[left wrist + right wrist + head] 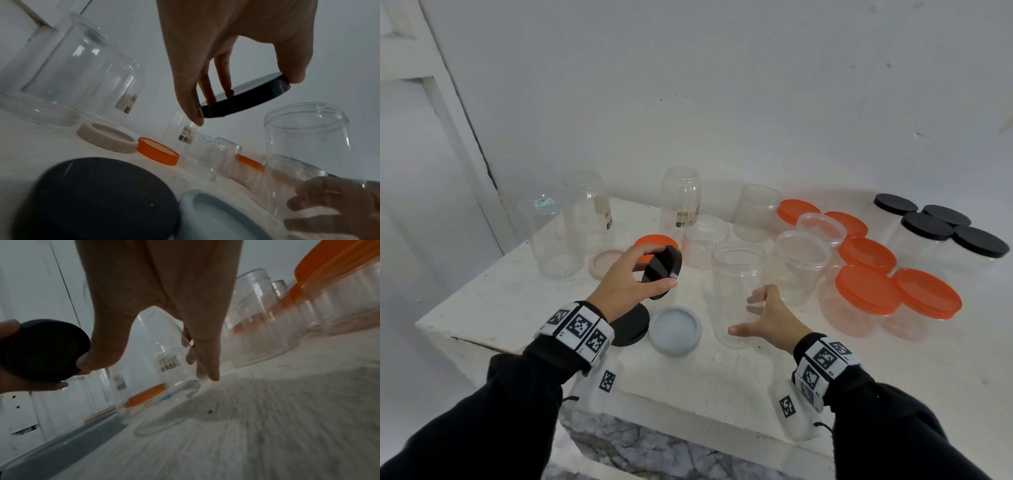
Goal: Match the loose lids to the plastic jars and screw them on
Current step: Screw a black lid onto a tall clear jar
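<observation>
While gripped tilted above the white tabletop (pixel 524 274) by the left hand (pixel 619 277), round black plastic lid (pixel 662 272) hung beside the clear open plastic jar (pixel 738 291); right hand (pixel 767 317) spread loose around its base, unclenched.

wall (pixel 722 85): plain white | door frame (pixel 452 102): white, left | table (pixel 722 370): worn white

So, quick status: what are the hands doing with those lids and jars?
Left hand pinches round black plastic lid, held tilted. Right hand, fingers spread, beside tall clear open plastic jar. Lid not on yet. Nothing between them.
</observation>
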Tool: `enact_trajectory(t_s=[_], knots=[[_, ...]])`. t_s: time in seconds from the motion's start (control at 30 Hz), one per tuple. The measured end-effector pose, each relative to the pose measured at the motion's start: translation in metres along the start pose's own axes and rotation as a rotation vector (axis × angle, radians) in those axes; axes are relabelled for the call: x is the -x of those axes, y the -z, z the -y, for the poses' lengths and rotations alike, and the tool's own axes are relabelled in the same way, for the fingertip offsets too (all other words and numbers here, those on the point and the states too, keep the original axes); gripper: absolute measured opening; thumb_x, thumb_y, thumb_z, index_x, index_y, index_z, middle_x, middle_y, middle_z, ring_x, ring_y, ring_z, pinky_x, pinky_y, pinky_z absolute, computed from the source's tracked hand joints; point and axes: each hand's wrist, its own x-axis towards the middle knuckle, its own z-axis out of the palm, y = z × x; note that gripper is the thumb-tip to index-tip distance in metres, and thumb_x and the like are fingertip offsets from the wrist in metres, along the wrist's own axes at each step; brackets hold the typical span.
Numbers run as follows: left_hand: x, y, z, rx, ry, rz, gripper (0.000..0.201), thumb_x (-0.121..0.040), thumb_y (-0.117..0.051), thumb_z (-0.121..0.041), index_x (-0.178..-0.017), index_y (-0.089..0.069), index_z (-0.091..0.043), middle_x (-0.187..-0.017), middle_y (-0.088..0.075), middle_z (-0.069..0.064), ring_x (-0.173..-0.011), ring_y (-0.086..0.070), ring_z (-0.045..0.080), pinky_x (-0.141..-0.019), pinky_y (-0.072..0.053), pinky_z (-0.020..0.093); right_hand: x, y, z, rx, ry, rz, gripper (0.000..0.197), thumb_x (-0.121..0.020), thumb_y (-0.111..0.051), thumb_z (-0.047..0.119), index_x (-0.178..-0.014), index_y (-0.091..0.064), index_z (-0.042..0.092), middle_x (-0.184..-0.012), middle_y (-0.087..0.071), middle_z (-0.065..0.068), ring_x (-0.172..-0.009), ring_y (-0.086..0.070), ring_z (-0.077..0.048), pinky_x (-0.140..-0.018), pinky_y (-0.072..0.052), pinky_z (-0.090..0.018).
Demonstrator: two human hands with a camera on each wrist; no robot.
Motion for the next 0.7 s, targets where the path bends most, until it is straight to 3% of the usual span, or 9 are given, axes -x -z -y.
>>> enact_trajectory(t_s=[0.1,0.2,0.33,0.47,0.6,0.7], knots=[[-0.004,-0.009,-0.007,0.053,-0.015,0.025,0.068,-0.058,-0.075,-0.049,-0.119,-0.051,-0.031,-0.119,-0.053,-0.017,-0.109,-0.053,0.007,-0.082,-0.045,0.023,0.004,0.004,-0.006,-0.013,0.012,0.012,0.085,-0.064,-0.086,0.025,-0.123,-0.025,0.018,-0.127,-0.041,0.004,-0.119,-0.046,-0.013,-0.091,-0.044,-0.029],[-0.01,-0.022,-0.015,0.109,-0.043,0.049,0.074,-0.054,-0.07,-0.055,-0.12,-0.052,-0.029,-0.121,-0.054,-0.014,-0.11,-0.054,0.007,-0.078,-0.048,0.019,0.008,0.007,-0.008,-0.043,0.031,0.005,0.087,-0.068,-0.082,0.03,-0.13,-0.022,0.019,-0.128,-0.042,0.003,-0.118,-0.045,-0.012,-0.09,-0.041,-0.027],[-0.021,-0.042,-0.03,0.165,-0.082,0.069,0.066,-0.055,-0.07,-0.051,-0.116,-0.052,-0.034,-0.12,-0.054,-0.012,-0.112,-0.053,0.008,-0.091,-0.048,0.028,0.011,0.01,-0.009,-0.061,0.049,-0.072,0.07,-0.069,-0.08,0.034,-0.121,-0.035,0.02,-0.127,-0.046,0.002,-0.118,-0.045,-0.012,-0.087,-0.04,-0.023],[-0.032,-0.06,-0.044,0.148,-0.121,0.1,0.06,-0.057,-0.068,-0.052,-0.112,-0.049,-0.043,-0.126,-0.052,-0.009,-0.114,-0.051,0.007,-0.091,-0.047,0.025,0.013,0.008,-0.012,-0.03,0.067,-0.147,0.07,-0.064,-0.084,0.032,-0.116,-0.038,0.023,-0.122,-0.048,0.002,-0.111,-0.047,-0.012,-0.089,-0.043,-0.025],[-0.039,-0.075,-0.056,0.124,-0.158,0.156,0.063,-0.062,-0.071,-0.047,-0.12,-0.05,-0.032,-0.124,-0.051,-0.015,-0.113,-0.051,0.004,-0.091,-0.046,0.024,0.013,0.009,-0.016,-0.024,0.092,-0.159,0.077,-0.06,-0.086,0.036,-0.121,-0.04,0.025,-0.125,-0.05,0.004,-0.115,-0.049,-0.013,-0.094,-0.048,-0.036],[-0.039,-0.083,-0.064,0.084,-0.182,0.227,0.056,-0.068,-0.068,-0.036,-0.121,-0.05,-0.028,-0.119,-0.051,-0.017,-0.11,-0.048,-0.002,-0.093,-0.043,0.024,0.013,0.011,-0.018,-0.018,0.098,-0.138,0.079,-0.061,-0.086,0.036,-0.123,-0.039,0.026,-0.128,-0.05,0.005,-0.117,-0.048,-0.012,-0.096,-0.048,-0.039]])
